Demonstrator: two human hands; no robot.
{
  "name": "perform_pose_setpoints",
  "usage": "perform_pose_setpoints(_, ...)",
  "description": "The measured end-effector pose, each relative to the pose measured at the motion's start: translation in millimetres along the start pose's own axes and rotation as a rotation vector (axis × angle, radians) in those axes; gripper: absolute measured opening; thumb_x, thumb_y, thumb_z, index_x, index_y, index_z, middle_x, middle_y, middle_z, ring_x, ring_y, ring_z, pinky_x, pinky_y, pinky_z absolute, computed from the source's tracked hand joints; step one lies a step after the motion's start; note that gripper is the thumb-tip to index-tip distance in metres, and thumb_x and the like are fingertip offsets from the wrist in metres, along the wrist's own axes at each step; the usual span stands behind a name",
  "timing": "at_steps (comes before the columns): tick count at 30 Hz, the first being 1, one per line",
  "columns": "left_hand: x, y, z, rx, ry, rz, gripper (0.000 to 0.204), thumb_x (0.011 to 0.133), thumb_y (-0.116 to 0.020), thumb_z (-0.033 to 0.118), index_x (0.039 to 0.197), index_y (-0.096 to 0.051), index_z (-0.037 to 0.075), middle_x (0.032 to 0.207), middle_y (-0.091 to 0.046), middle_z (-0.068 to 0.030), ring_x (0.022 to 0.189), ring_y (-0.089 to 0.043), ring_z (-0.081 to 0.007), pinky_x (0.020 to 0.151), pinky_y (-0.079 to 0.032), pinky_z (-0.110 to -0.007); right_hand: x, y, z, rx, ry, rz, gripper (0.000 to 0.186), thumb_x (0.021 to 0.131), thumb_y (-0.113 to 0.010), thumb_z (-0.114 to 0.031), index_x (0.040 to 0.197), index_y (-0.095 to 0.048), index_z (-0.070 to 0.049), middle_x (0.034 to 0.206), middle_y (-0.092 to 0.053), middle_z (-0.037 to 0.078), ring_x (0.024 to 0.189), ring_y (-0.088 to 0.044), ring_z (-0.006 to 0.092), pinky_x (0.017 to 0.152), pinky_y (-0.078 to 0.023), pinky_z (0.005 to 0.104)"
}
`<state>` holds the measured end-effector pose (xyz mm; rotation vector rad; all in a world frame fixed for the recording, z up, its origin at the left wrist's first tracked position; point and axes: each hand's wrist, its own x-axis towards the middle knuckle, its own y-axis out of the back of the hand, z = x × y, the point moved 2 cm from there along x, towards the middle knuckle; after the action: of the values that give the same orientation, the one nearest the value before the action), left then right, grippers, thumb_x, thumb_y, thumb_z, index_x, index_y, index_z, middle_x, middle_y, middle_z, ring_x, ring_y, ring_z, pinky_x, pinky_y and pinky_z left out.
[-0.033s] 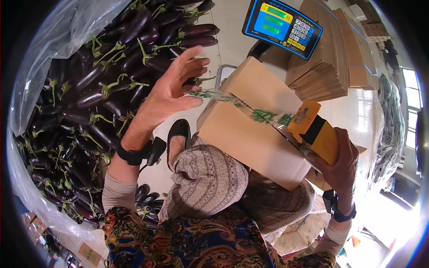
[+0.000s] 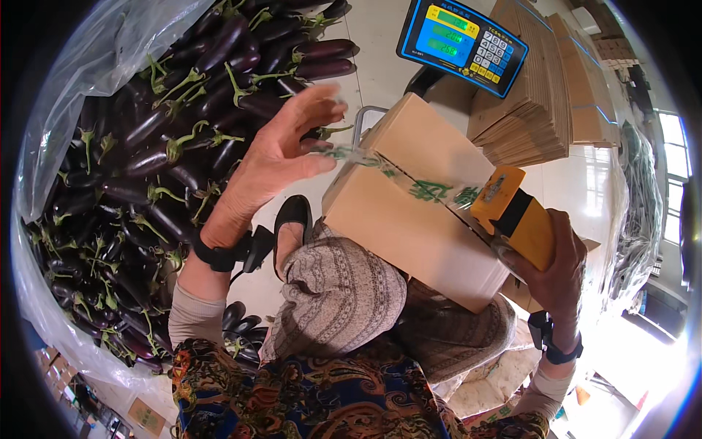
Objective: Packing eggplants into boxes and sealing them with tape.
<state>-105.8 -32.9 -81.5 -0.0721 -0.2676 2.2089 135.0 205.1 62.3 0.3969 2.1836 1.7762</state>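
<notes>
A brown cardboard box (image 2: pixel 391 227) lies tilted at my lap. Clear tape with green print (image 2: pixel 431 189) runs along its top seam, its free end at my left hand's fingers. My left hand (image 2: pixel 285 154) is open, fingers curved and apart, beside the box's upper left; whether they touch the tape end is unclear. My right hand (image 2: pixel 548 271) is closed around a yellow tape dispenser (image 2: pixel 523 219) at the box's right end, where the tape comes out.
Many eggplants (image 2: pixel 139 190) are heaped on clear plastic sheeting (image 2: pixel 51 132) at left. A blue scale display (image 2: pixel 461 47) stands behind the box, beside stacked flat cardboard (image 2: pixel 526 124). My black shoe (image 2: pixel 289 216) is on the pale floor. A wrapped bundle (image 2: pixel 632 212) is at far right.
My left hand has shifted slightly down and to the right, and the tape by it has shifted slightly. My right hand shows no visible movement.
</notes>
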Motion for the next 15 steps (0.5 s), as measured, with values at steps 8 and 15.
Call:
perform_pose_setpoints(8, -6.7, 11.2, -15.0, -0.029, 0.079, 0.14, 0.023, 0.091, -0.064, 0.012, 0.11, -0.061, 0.0, 0.093, -0.065, -0.0051, 0.087, -0.062, -0.0119, 0.079, -0.05, -0.026, -0.7, -1.6, 0.7, 0.001, 0.004, 0.029, 0.059, 0.062, -0.086, -0.019, 0.108, -0.051, -0.006, 0.086, -0.065, 0.018, 0.078, -0.065, 0.0375, 0.066, -0.052, 0.0424)
perform_pose_setpoints(15, -2.2, 8.7, -7.4, -0.242, 0.025, 0.233, 0.015, 0.094, -0.061, 0.016, 0.1, -0.062, 0.002, 0.079, -0.059, 0.0003, 0.07, -0.054, -0.0082, 0.066, -0.046, -0.024, -3.1, -0.3, 2.6, -0.016, 0.028, 0.048, 0.061, 0.061, -0.086, -0.018, 0.11, -0.051, -0.005, 0.087, -0.066, 0.018, 0.077, -0.067, 0.0367, 0.068, -0.053, 0.041)
